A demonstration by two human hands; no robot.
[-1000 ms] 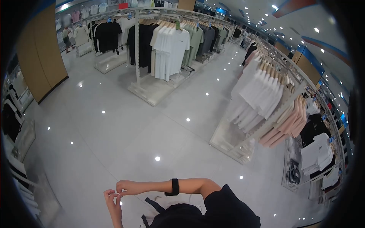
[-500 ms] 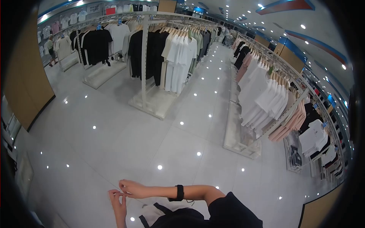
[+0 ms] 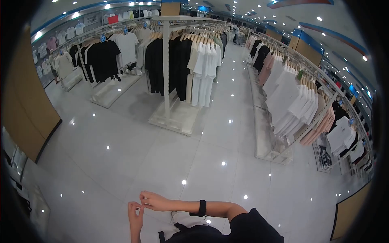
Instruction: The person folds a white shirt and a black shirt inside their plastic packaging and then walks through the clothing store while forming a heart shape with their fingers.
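At the bottom of the head view the left hand and the right hand meet fingertip to fingertip above the glossy white floor — fingers pinched together, though whether they grip anything is too small to tell. A black wristband circles the right forearm. A rack of white T-shirts stands well beyond.
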